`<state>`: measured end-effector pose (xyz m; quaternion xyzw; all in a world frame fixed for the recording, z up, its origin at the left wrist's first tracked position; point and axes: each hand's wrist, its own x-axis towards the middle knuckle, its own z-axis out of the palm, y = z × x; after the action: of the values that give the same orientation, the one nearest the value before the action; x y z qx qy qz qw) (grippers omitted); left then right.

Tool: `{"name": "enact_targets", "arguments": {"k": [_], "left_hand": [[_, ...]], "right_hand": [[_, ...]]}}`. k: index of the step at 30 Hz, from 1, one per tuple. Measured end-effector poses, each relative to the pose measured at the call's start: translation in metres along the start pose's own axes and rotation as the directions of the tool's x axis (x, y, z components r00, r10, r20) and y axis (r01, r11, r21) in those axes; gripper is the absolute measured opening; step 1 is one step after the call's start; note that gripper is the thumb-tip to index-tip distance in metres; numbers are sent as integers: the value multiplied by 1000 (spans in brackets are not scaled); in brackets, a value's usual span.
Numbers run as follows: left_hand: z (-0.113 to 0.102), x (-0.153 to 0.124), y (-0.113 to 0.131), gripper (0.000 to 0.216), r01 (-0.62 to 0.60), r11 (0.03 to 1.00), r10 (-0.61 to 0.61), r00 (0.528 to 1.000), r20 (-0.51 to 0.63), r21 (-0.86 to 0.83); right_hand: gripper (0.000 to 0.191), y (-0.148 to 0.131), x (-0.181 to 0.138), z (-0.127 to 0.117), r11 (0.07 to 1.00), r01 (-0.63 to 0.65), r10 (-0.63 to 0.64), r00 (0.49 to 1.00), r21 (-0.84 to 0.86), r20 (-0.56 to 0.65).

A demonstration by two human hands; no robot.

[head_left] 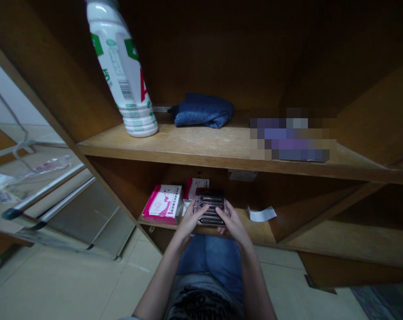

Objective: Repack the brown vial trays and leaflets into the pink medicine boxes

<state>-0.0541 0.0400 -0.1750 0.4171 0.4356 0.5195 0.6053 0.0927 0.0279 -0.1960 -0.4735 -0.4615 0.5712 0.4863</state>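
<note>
The left hand (193, 220) and right hand (233, 223) held a dark blister pack (210, 208) between them, fingers curled against its sides, at the lower wooden shelf (254, 230). A pink-and-white box (162, 204) sat just left of the left hand, a second box (196, 188) stood behind the pack, and a paper slip (261, 214) lay right, past open shelf. Above, a white bottle (121, 71) was cut off by the frame, and a pixelated item (293, 140) could not be made out.

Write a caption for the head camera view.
Left hand and right hand hold a dark blister pack beside a pink-and-white carton on a wooden shelf.
</note>
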Motion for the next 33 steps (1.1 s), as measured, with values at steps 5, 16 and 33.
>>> {"name": "enact_targets", "arguments": {"k": [5, 16, 33], "left_hand": [[-6, -1, 1, 44, -47, 996, 42, 998, 56, 78], [-13, -5, 3, 57, -189, 981, 184, 979, 92, 51], [-10, -2, 1, 60, -207, 970, 193, 975, 113, 131]], "right_hand": [[60, 4, 0, -2, 998, 62, -62, 998, 30, 6], [77, 14, 0, 2, 964, 248, -245, 969, 98, -37], [72, 14, 2, -6, 968, 230, -221, 970, 95, -103]]}}
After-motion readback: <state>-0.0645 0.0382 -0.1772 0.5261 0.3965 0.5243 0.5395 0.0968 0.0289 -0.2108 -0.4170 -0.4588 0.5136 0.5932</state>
